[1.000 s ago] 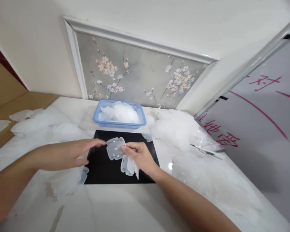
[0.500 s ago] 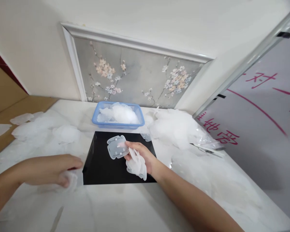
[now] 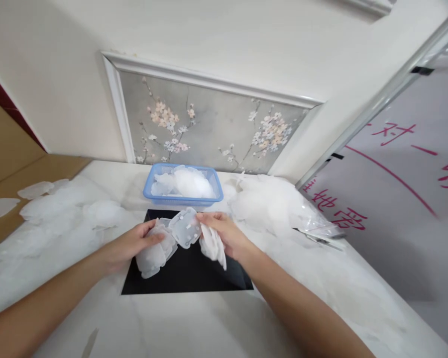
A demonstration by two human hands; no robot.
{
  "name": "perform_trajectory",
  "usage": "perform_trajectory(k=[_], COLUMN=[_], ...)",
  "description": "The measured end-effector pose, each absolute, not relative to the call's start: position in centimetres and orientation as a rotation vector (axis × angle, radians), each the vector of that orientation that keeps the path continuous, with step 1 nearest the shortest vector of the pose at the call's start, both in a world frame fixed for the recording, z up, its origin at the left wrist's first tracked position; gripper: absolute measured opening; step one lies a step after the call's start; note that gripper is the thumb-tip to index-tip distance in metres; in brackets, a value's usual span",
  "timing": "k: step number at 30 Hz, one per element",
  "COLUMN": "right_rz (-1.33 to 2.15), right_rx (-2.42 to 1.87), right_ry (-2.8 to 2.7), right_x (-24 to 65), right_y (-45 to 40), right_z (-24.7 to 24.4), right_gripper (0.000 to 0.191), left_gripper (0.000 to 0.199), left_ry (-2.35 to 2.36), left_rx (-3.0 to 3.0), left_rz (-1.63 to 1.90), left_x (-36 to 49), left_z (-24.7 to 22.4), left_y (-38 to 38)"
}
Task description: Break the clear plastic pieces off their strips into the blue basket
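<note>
Above a black mat point(image 3: 188, 281) I hold thin, translucent plastic pieces in both hands. My left hand point(image 3: 129, 243) pinches several overlapping clear pieces point(image 3: 153, 256) with wavy edges. My right hand point(image 3: 226, 232) grips a bunch of whitish pieces point(image 3: 212, 246), fanned downward. One flat clear piece point(image 3: 185, 227) with small dots at its corners sticks out from my right fingertips toward the left. Its left edge overlaps or touches the pieces in my left hand; which one I cannot tell.
Behind the mat stands a blue basket point(image 3: 182, 200) of similar pieces. Loose piles lie left point(image 3: 59, 214) and right point(image 3: 265, 204) on the white table point(image 3: 171, 328). A metal tool, perhaps tweezers or scissors point(image 3: 319, 239), lies by a clear bag point(image 3: 321, 219). A whiteboard point(image 3: 406, 223) stands right.
My left hand has come from the table left of the mat to above it, now with several clear pieces in it. My right hand stays over the mat, its protruding piece now tilted.
</note>
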State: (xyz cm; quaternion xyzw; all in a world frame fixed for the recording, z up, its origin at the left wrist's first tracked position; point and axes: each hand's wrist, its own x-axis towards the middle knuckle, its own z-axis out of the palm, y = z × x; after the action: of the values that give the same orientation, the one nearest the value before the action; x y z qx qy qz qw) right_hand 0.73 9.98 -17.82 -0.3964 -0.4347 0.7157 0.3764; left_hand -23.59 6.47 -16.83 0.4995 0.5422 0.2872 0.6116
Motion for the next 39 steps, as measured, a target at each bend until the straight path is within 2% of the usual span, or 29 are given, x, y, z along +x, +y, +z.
perform_trajectory(k=[5, 7, 12, 18, 20, 22, 24, 27, 31, 39], right_rz=[1.214, 0.889, 0.614, 0.348, 0.418, 0.808, 1.300, 1.713, 1.848, 1.763], right_rx=[-1.217, -1.459, -1.606, -1.472, -1.215, -0.997, -0.899, -0.853, -0.833, -0.789], right_ry=[-1.602, -1.922, -2.114, -2.114, -2.076, -2.056, -1.905, -1.439, -1.007, -0.963], right_x=[-1.2, -3.1, -7.5, -5.8, -4.2, -2.9, -1.9, -1.0, 0.1, 1.1], right_y=[17.0, 20.2, 25.0, 21.8, 19.0, 15.7, 12.6, 9.3, 8.2, 8.6], right_z=[-12.9, -11.6, -11.8, -12.8, -13.8, -15.7, -18.1, -21.3, -22.7, -22.5], right_gripper=[0.041, 0.042, 0.027, 0.028, 0.027, 0.024, 0.033, 0.035, 0.040, 0.037], left_gripper=[0.059, 0.061, 0.067, 0.061, 0.060, 0.058, 0.054, 0.051, 0.061, 0.068], left_ry=[1.165, 1.126, 1.115, 1.035, 1.042, 1.049, 1.037, 1.022, 1.103, 1.108], left_rx=[0.958, 0.951, 0.933, 0.926, 0.921, 0.937, 0.998, 1.140, 1.228, 1.159], left_rz=[0.678, 0.671, 0.722, 0.748, 0.764, 0.775, 0.756, 0.710, 0.666, 0.754], left_x=[-24.1, -24.3, -24.3, -24.3, -24.2, -24.0, -23.8, -23.6, -23.7, -23.8], left_z=[-18.3, -18.6, -19.2, -19.3, -19.3, -19.4, -19.6, -19.7, -19.4, -18.7], left_y=[6.1, 5.9, 5.5, 5.2, 5.2, 5.3, 5.5, 5.7, 5.9, 5.9])
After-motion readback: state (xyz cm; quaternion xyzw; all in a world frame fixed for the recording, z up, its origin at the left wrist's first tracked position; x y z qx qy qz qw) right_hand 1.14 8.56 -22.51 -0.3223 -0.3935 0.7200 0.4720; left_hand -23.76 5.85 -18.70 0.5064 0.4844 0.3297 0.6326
